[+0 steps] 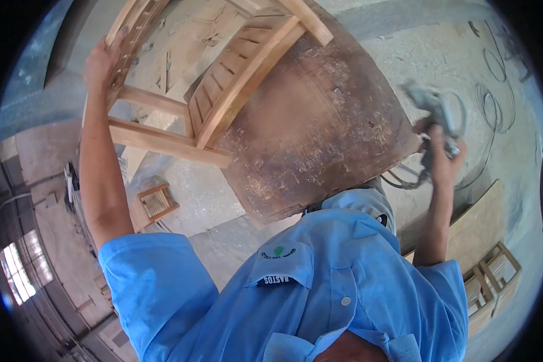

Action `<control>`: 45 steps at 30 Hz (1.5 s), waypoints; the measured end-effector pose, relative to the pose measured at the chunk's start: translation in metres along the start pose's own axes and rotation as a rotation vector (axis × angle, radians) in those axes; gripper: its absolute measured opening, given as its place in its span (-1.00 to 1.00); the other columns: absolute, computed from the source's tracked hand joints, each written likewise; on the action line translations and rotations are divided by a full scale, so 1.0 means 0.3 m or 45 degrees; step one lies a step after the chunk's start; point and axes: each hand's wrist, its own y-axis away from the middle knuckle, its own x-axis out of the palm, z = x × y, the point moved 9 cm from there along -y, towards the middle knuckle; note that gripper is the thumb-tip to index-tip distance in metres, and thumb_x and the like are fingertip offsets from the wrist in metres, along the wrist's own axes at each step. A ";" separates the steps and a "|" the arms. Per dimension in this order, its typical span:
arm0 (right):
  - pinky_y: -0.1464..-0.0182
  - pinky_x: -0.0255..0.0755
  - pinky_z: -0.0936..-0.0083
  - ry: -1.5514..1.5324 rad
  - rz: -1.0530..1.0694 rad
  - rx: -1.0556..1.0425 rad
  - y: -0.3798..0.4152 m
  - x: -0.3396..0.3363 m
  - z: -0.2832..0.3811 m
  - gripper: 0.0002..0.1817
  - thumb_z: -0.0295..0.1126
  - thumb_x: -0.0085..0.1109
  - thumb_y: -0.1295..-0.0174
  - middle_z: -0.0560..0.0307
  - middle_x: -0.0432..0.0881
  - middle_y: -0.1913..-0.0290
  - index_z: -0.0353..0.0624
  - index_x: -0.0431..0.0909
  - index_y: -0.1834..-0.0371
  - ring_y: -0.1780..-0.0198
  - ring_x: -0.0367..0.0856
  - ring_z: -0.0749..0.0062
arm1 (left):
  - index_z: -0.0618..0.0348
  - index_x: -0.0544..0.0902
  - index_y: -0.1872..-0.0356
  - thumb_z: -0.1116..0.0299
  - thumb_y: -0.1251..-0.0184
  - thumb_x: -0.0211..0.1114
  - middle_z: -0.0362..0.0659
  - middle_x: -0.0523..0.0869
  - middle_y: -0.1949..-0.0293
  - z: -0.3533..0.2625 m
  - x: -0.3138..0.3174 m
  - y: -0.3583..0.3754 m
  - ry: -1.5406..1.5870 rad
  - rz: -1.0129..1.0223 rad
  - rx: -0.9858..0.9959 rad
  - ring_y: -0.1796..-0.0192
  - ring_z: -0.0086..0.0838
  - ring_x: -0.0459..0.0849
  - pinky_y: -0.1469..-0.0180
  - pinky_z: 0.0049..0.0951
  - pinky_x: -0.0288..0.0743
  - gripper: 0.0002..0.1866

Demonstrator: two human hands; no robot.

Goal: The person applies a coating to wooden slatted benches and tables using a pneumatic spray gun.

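Note:
A light wooden chair with a slatted seat is tipped on its side at the upper left, partly over a worn brown tabletop. My left hand grips the long outer rail of the chair, arm stretched forward. My right hand is closed round a grey handheld power tool beyond the right edge of the tabletop, away from the chair. Motion blurs the tool, and its exact kind does not show. A dark cable hangs close to it.
A thin cord lies looped on the concrete floor at right. Slatted wooden pieces and a board stand at the lower right. A small slatted wooden frame lies on the floor at left. Wood scraps litter the floor behind the chair.

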 end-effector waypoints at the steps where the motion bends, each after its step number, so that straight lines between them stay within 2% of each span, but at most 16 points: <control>1: 0.45 0.42 0.64 -0.067 -0.043 -0.007 -0.007 -0.029 0.016 -0.65 -0.16 0.16 -0.41 0.08 0.72 0.27 -0.29 0.64 0.10 0.30 0.64 0.57 | -0.17 0.60 -0.24 -0.58 -0.11 0.00 0.14 0.68 -0.06 -0.024 -0.020 0.047 -0.015 -0.046 0.004 -0.18 0.06 0.61 -0.21 -0.06 0.44 -0.13; 2: 0.46 0.42 0.64 -0.130 -0.090 -0.013 -0.015 -0.066 0.035 -0.62 -0.14 0.13 -0.42 0.06 0.72 0.26 -0.30 0.62 0.08 0.31 0.65 0.54 | -0.22 0.60 -0.23 -0.57 -0.13 0.00 0.12 0.71 -0.01 -0.051 -0.034 0.090 -0.025 -0.090 0.011 -0.14 0.06 0.64 -0.16 -0.05 0.48 -0.17; 3: 0.53 0.39 0.64 -0.184 -0.130 -0.011 -0.024 -0.098 0.022 -0.67 -0.20 0.22 -0.37 0.13 0.72 0.35 -0.29 0.63 0.05 0.55 0.53 0.62 | -0.28 0.61 -0.22 -0.56 -0.15 0.00 0.09 0.74 0.04 -0.079 -0.046 0.131 -0.030 -0.134 0.018 -0.09 0.05 0.67 -0.12 -0.05 0.52 -0.21; 6: 0.56 0.38 0.62 -0.148 -0.056 0.077 -0.028 -0.122 -0.016 -0.65 -0.18 0.23 -0.36 0.14 0.71 0.37 -0.29 0.63 0.07 0.57 0.53 0.61 | -0.31 0.63 -0.18 -0.54 -0.19 -0.01 0.02 0.79 0.23 -0.181 -0.099 0.292 -0.068 -0.245 0.070 0.08 0.06 0.73 0.06 -0.02 0.59 -0.26; 7: 0.49 0.40 0.63 -0.059 0.018 0.089 -0.030 -0.118 -0.026 -0.59 -0.10 0.14 -0.42 0.04 0.71 0.27 -0.31 0.60 0.06 0.35 0.63 0.52 | -0.22 0.67 -0.12 -0.45 -0.20 0.11 -0.01 0.79 0.33 -0.231 -0.132 0.362 -0.058 -0.313 0.083 0.20 -0.02 0.76 0.21 -0.08 0.62 -0.33; 10: 0.48 0.41 0.63 -0.024 0.229 0.012 -0.056 -0.066 0.017 -0.55 -0.06 0.17 -0.40 0.06 0.70 0.27 -0.31 0.60 0.04 0.35 0.63 0.51 | -0.16 0.69 -0.06 -0.33 -0.19 0.24 -0.06 0.78 0.38 -0.344 -0.157 0.536 -0.102 -0.392 0.120 0.24 -0.12 0.77 0.27 -0.18 0.63 -0.41; 16: 0.47 0.42 0.66 -0.117 0.588 -0.065 -0.130 0.028 0.091 -0.38 0.06 0.25 -0.30 0.10 0.69 0.30 -0.34 0.56 -0.10 0.37 0.61 0.57 | -0.15 0.70 -0.05 -0.14 -0.13 0.41 -0.23 0.80 0.24 -0.492 -0.173 0.732 0.135 -0.777 0.453 0.29 -0.19 0.77 0.31 -0.21 0.62 -0.49; 20: 0.45 0.45 0.66 -0.246 0.721 -0.194 -0.072 -0.037 0.010 -0.32 0.07 0.28 -0.27 0.10 0.69 0.28 -0.37 0.53 -0.17 0.31 0.64 0.53 | -0.20 0.67 -0.13 -0.27 -0.17 0.31 -0.17 0.80 0.23 -0.492 -0.295 0.818 -0.058 -0.499 0.100 0.22 -0.13 0.77 0.24 -0.16 0.62 -0.42; 23: 0.24 0.53 0.58 -0.360 0.737 -0.133 -0.057 -0.075 -0.035 -0.33 -0.01 0.29 -0.29 0.10 0.69 0.25 -0.41 0.49 -0.21 0.23 0.65 0.51 | -0.29 0.62 -0.22 -0.39 -0.22 0.17 0.02 0.78 0.20 -0.492 -0.248 0.645 -0.064 -0.193 -0.014 0.09 -0.02 0.74 0.03 -0.11 0.58 -0.35; 25: 0.05 0.53 0.52 -0.481 0.707 -0.140 -0.062 -0.065 -0.072 -0.38 -0.10 0.28 -0.33 0.09 0.69 0.23 -0.43 0.48 -0.23 0.17 0.66 0.49 | -0.16 0.61 -0.22 -0.32 -0.23 0.21 -0.01 0.76 0.11 -0.455 -0.200 0.497 -0.055 -0.154 0.001 -0.01 -0.06 0.71 -0.03 -0.16 0.57 -0.35; 28: 0.06 0.54 0.51 -0.565 0.642 -0.005 -0.059 -0.079 -0.111 -0.40 -0.13 0.27 -0.34 0.08 0.69 0.21 -0.44 0.46 -0.24 0.15 0.66 0.48 | -0.04 0.62 -0.21 -0.29 -0.24 0.22 0.09 0.72 0.01 -0.412 -0.187 0.311 0.109 -0.084 0.097 -0.11 0.01 0.65 -0.13 -0.17 0.51 -0.33; 32: 0.10 0.51 0.55 -0.606 0.397 -0.166 -0.069 -0.119 -0.176 -0.51 -0.22 0.31 -0.30 0.15 0.71 0.23 -0.35 0.55 -0.18 0.19 0.64 0.55 | 0.18 0.63 -0.15 -0.34 -0.23 0.20 0.22 0.70 0.03 -0.330 -0.280 0.195 -0.023 -0.100 0.199 -0.10 0.09 0.64 -0.12 -0.13 0.50 -0.23; 35: 0.14 0.49 0.57 -0.733 0.319 -0.085 -0.037 -0.113 -0.195 -0.55 -0.24 0.32 -0.28 0.18 0.71 0.30 -0.29 0.59 -0.15 0.26 0.60 0.59 | 0.22 0.66 -0.07 -0.37 -0.22 0.19 0.24 0.70 0.05 -0.296 -0.258 0.144 -0.102 -0.072 0.214 -0.10 0.10 0.65 -0.12 -0.12 0.50 -0.22; 38: 0.18 0.48 0.56 -0.647 0.224 -0.293 -0.052 -0.091 -0.116 -0.54 -0.24 0.32 -0.28 0.16 0.69 0.38 -0.28 0.58 -0.16 0.32 0.56 0.59 | 0.23 0.68 -0.04 -0.41 -0.19 0.19 0.25 0.70 0.06 -0.276 -0.260 0.071 -0.142 -0.081 0.211 -0.11 0.10 0.64 -0.13 -0.11 0.49 -0.19; 42: 0.21 0.49 0.54 -0.622 0.389 -0.241 0.030 0.014 -0.101 -0.55 -0.24 0.35 -0.25 0.05 0.70 0.40 -0.25 0.61 -0.14 0.33 0.61 0.57 | 0.24 0.67 -0.06 -0.45 -0.15 0.17 0.25 0.70 0.05 -0.234 -0.235 0.025 -0.180 0.043 0.143 -0.12 0.12 0.63 -0.16 -0.10 0.46 -0.15; 45: 0.22 0.53 0.42 -0.665 0.655 -0.318 0.150 0.134 -0.069 -0.56 -0.26 0.36 -0.21 -0.06 0.74 0.31 -0.18 0.63 -0.13 0.31 0.73 0.33 | 0.24 0.66 -0.08 -0.46 -0.14 0.18 0.25 0.69 0.00 -0.210 -0.205 -0.010 -0.149 0.039 0.115 -0.16 0.11 0.61 -0.19 -0.12 0.45 -0.13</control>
